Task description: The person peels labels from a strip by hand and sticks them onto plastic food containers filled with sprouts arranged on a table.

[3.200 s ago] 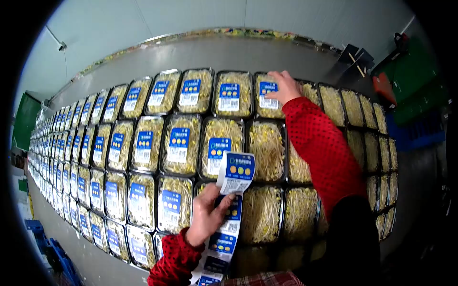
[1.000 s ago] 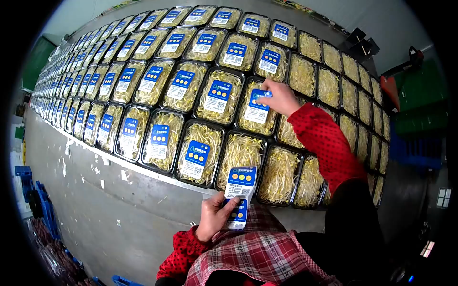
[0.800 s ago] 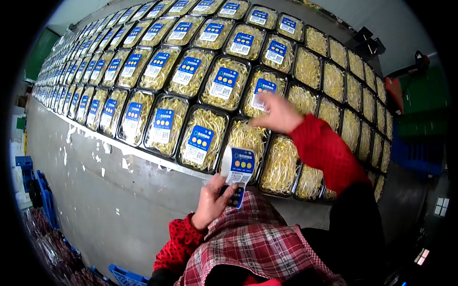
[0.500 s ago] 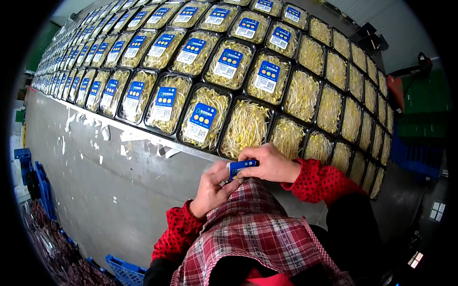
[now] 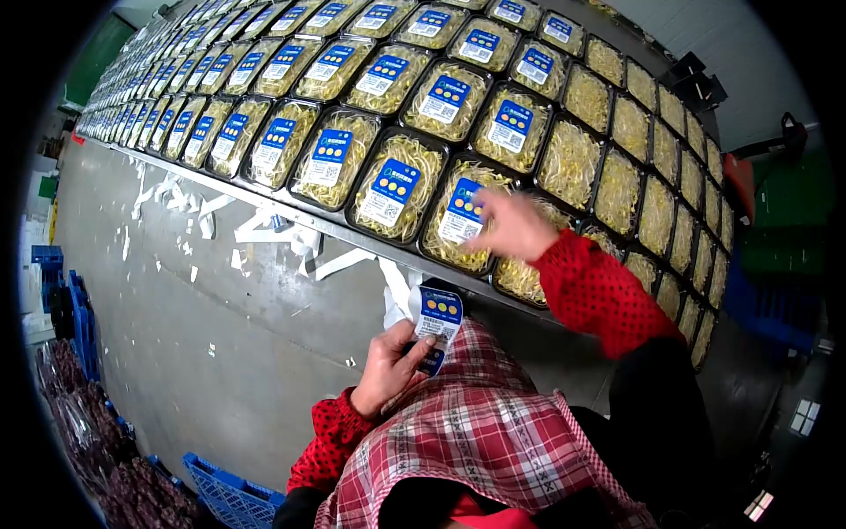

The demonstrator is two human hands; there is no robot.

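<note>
My left hand point(image 5: 392, 361), low in front of the apron, pinches a strip of blue-and-white printed labels point(image 5: 440, 310) between thumb and fingers. White backing paper trails behind the strip. My right hand point(image 5: 515, 227), slightly blurred, is over the front row of trays, its thumb and fingers apart at the right edge of a label point(image 5: 462, 210). That label lies on a black tray of bean sprouts point(image 5: 445, 249). To its left sits another labelled sprout tray point(image 5: 398, 187). Unlabelled trays point(image 5: 571, 163) lie beyond my right hand, some partly hidden by it and the sleeve.
Rows of packed sprout trays cover the table, whose metal edge point(image 5: 326, 227) runs along the front. Torn backing paper point(image 5: 304, 240) hangs and lies below it. Blue crates point(image 5: 231, 489) and bagged dark produce point(image 5: 110, 450) stand at the lower left.
My right hand has left the label strip and reached forward over the tray. That front tray, bare before, now carries a label. The strip hangs unfolded in my left hand.
</note>
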